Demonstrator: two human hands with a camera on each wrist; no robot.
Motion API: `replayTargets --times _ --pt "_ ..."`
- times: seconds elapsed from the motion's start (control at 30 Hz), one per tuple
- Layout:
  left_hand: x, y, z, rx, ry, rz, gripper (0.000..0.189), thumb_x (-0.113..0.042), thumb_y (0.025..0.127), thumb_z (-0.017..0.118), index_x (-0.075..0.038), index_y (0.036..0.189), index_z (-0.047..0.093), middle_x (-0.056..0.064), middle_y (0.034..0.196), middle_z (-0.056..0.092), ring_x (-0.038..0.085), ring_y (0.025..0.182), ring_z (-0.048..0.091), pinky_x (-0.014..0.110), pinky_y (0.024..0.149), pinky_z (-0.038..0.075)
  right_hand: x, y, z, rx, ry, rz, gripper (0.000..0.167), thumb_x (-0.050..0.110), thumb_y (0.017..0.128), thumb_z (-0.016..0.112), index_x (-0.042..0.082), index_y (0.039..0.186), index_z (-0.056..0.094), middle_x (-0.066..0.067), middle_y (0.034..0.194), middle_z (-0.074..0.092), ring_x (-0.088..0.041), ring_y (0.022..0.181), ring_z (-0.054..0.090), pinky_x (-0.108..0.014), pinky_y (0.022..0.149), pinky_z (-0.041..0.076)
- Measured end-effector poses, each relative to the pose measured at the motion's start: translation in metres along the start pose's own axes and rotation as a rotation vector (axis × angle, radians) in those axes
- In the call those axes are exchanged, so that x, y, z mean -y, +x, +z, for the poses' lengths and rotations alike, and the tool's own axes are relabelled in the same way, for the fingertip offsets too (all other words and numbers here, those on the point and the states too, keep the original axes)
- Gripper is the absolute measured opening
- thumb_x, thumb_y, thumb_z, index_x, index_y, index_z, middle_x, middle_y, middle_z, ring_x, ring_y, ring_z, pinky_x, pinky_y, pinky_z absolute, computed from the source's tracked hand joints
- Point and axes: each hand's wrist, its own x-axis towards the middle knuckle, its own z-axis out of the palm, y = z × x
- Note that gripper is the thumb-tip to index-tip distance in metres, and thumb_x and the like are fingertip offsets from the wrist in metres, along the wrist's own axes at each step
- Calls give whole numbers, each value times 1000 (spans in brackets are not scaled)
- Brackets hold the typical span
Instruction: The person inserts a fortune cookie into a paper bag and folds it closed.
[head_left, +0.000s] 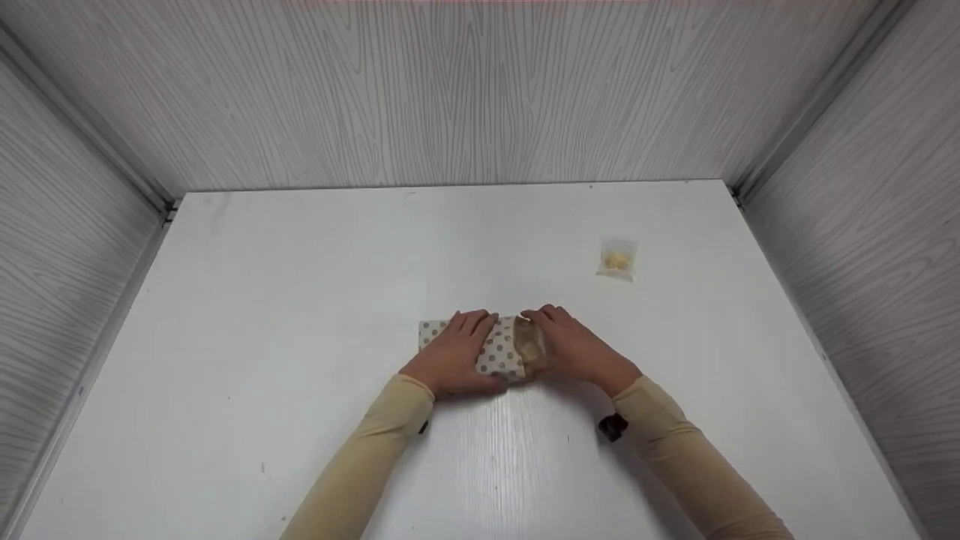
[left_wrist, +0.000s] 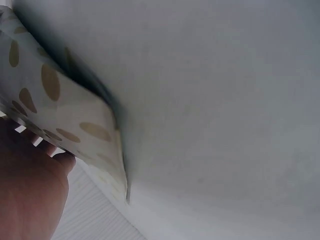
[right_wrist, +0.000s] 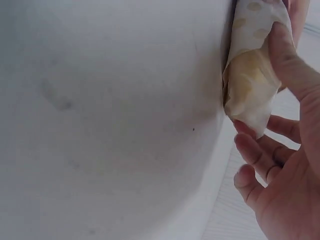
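A white paper bag with brown polka dots (head_left: 501, 352) lies on the white table with its mouth toward the right. Across its left part lies my left hand (head_left: 454, 356), gripping it between fingers at the far side and thumb at the near side. A clear packet with yellowish contents (right_wrist: 250, 90) sits partly inside the bag's mouth. My right hand (head_left: 577, 349) holds the packet's outer end, thumb along one side and fingertips at the other. In the left wrist view the bag's flat closed end (left_wrist: 95, 125) sticks out past the left hand.
Farther back on the right lies another small clear packet with yellow pieces (head_left: 617, 259). Grey wood-grain panels (head_left: 450, 97) close off the table (head_left: 300, 262) at the back and on both sides.
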Motion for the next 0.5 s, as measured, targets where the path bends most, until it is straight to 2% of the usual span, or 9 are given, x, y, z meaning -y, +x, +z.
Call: replayTargets --times 0.1,0.2,0.33,0.43,0.5 --pt "0 0 -1 5 -2 -10 110 -65 74 71 -9 156 22 11 155 27 27 144 20 35 117 16 -5 -6 -3 4 93 39 85 51 82 75 5 146 42 -8 134 47 -24 119 47 -42 99 44" --pt "1 0 -1 11 -2 -22 111 -66 74 71 -11 157 22 11 155 27 27 144 19 36 117 17 -8 -13 -7 -9 179 85 74 54 92 62 6 145 44 -6 136 47 -23 116 49 -42 95 46" --pt "1 -1 -1 17 -10 -29 111 -66 74 71 -12 157 21 10 156 26 27 144 18 37 117 17 -7 -22 -10 -47 214 100 48 39 103 50 4 134 55 -5 124 55 -23 108 54 -41 89 47" --pt "2 -1 -1 14 -8 -24 111 -66 74 71 -11 157 22 10 155 26 27 144 18 35 118 12 -2 -27 -10 -56 237 84 32 24 104 51 2 125 62 -6 115 61 -23 103 57 -42 86 49" --pt "2 -1 -1 8 -1 -18 111 -66 75 71 -10 156 22 11 155 27 26 144 19 35 118 9 2 -30 -10 -48 262 69 27 17 103 52 2 123 63 -7 113 64 -24 102 58 -44 85 50"
